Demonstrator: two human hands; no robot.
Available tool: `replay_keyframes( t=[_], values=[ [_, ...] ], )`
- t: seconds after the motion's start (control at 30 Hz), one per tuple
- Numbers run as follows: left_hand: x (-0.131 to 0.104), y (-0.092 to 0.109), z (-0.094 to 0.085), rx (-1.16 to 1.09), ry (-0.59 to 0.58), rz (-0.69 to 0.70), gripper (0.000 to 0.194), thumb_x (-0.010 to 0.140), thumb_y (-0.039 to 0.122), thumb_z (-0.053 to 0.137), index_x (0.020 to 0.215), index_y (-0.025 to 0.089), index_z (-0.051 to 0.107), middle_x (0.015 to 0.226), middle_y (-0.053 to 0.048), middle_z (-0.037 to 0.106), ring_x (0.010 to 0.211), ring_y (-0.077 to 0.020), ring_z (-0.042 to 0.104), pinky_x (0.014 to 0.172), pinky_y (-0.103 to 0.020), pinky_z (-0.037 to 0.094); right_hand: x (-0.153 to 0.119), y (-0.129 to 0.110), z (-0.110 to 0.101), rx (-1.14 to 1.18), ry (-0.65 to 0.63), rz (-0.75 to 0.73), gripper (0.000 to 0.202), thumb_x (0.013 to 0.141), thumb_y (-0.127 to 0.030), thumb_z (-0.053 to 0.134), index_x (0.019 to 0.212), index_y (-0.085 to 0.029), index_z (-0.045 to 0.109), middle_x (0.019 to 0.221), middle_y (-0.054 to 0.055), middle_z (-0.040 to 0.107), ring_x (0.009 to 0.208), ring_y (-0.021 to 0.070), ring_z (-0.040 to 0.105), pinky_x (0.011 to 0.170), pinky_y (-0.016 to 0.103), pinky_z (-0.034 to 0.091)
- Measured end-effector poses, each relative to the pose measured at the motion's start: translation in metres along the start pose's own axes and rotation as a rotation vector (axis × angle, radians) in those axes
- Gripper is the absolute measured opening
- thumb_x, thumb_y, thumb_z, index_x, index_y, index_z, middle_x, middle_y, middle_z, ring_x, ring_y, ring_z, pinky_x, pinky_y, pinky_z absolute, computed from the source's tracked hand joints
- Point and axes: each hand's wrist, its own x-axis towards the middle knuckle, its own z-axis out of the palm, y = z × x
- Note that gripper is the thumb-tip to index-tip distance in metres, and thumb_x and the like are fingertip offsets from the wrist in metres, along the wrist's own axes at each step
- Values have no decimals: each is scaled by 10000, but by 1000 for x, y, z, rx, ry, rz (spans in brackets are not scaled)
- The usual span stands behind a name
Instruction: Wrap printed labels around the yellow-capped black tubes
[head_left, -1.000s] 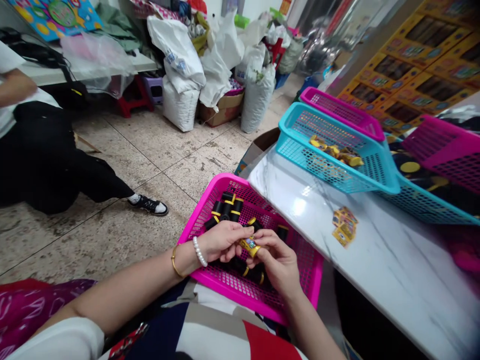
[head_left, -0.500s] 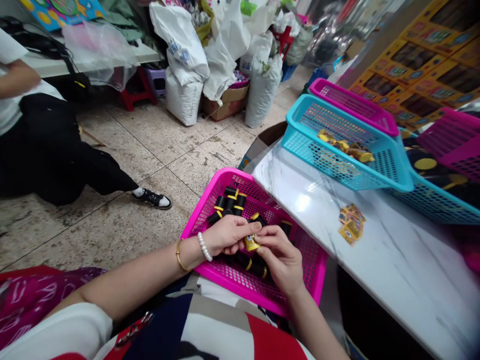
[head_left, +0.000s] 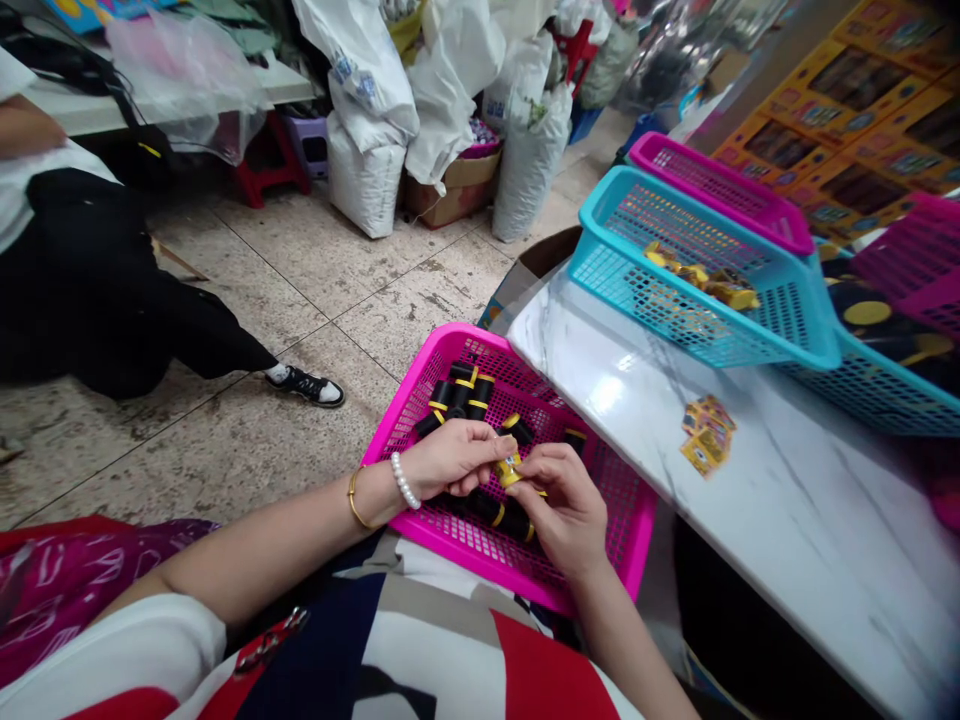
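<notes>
Over the pink basket (head_left: 637, 545), both my hands meet on a small yellow printed cylinder (head_left: 508, 468). My left hand (head_left: 461, 458) pinches its upper left side between thumb and fingers. The fingertips of my right hand (head_left: 566, 505) grip its lower right side. Much of the piece is hidden by the fingers. Several black cylinders with yellow rims (head_left: 480, 395) lie in the basket beneath and beyond my hands. On the white marbled table (head_left: 600, 385) to the right is a small pile of yellow printed labels (head_left: 707, 437).
A blue basket (head_left: 697, 335) with yellow pieces stands on the table, near a magenta basket (head_left: 720, 190). Yellow boxes (head_left: 855, 100) are stacked behind. At the left a person's leg (head_left: 202, 325) extends across the floor. White sacks (head_left: 367, 150) stand farther back.
The view has shifted slightly. Both hands stay on the yellow piece, which has turned a little between the fingertips.
</notes>
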Motion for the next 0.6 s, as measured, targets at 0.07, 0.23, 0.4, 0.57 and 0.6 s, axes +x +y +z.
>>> replay_keyframes(
  t=[0.07, 0.23, 0.4, 0.57, 0.6],
  values=[
    [-1, 1, 0, 16, 5, -7, 485, 683, 618, 693, 718, 176, 496, 468, 86, 493, 285, -30, 353, 271, -142, 203, 0, 1, -1, -10, -13, -37, 233, 770, -57, 711, 902, -243, 661, 892, 19, 539, 780, 147, 562, 644, 277, 472],
    [0, 2, 2, 5, 52, -10, 497, 685, 630, 688, 699, 179, 479, 462, 90, 476, 278, -29, 334, 264, -145, 186, -1, 4, 0, -25, 9, -98, 209, 779, -22, 679, 800, -228, 654, 922, 23, 538, 830, 156, 564, 715, 306, 483],
    [3, -1, 0, -40, 59, 14, 475, 720, 614, 670, 720, 172, 496, 477, 74, 504, 289, -33, 368, 269, -136, 230, -1, 5, 4, 144, 48, 83, 287, 805, -105, 681, 1035, -269, 624, 977, 33, 531, 846, 161, 577, 665, 281, 506],
    [3, -6, 0, -100, -69, 55, 411, 748, 523, 701, 802, 145, 549, 484, 61, 519, 351, -39, 428, 331, -123, 331, 1, 10, 1, 142, 31, 59, 244, 794, -104, 699, 967, -275, 711, 968, 35, 568, 891, 167, 582, 727, 292, 502],
    [4, -6, 0, -101, -88, 77, 394, 755, 501, 705, 819, 144, 552, 485, 63, 516, 362, -38, 431, 340, -119, 337, 1, 13, 0, 175, 45, 64, 236, 783, -98, 709, 936, -277, 721, 947, 25, 571, 878, 157, 579, 745, 292, 497]
  ],
)
